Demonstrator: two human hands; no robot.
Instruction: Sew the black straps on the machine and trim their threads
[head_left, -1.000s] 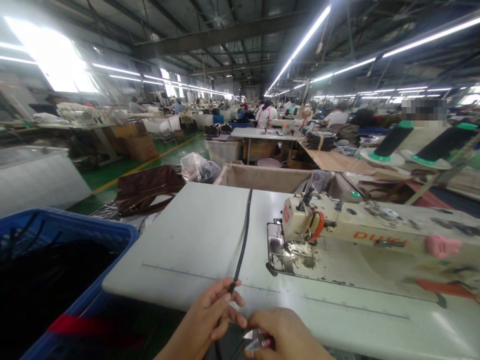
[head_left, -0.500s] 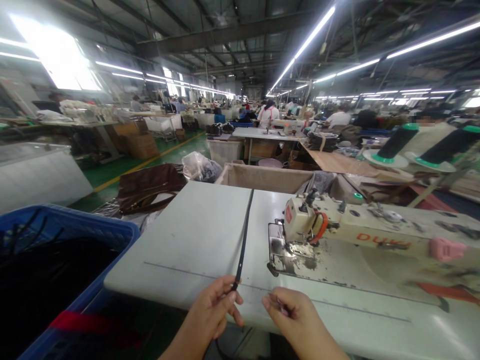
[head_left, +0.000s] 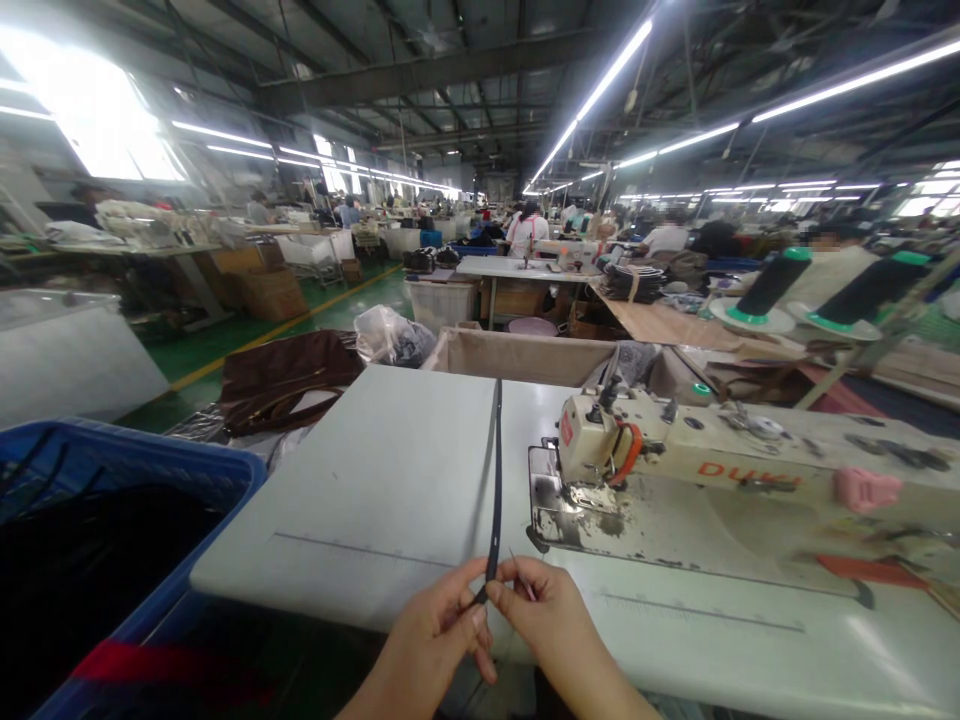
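A long narrow black strap (head_left: pixel 497 480) runs from my hands away across the pale sewing table (head_left: pixel 405 450). My left hand (head_left: pixel 439 630) is closed, pinching the strap near the table's front edge. Beside it, my right hand (head_left: pixel 551 610) is closed too, its thumb and forefinger meeting the strap at the same spot. A thin pointed object (head_left: pixel 513 553) sticks up from the right fingers; it is too small to make out. The strap's near end is partly hidden below my hands.
A sewing machine (head_left: pixel 675 450) stands right of the strap. At left is a blue basket (head_left: pixel 225 455) filled with dark strips. A brown bag (head_left: pixel 277 385) and a fabric-lined bin (head_left: pixel 525 355) lie beyond the table. Black thread cones (head_left: pixel 772 285) stand at right; people work farther back.
My right hand has moved left to the strap and meets my left hand there. The strap's near part stands straighter. The view has turned slightly right.
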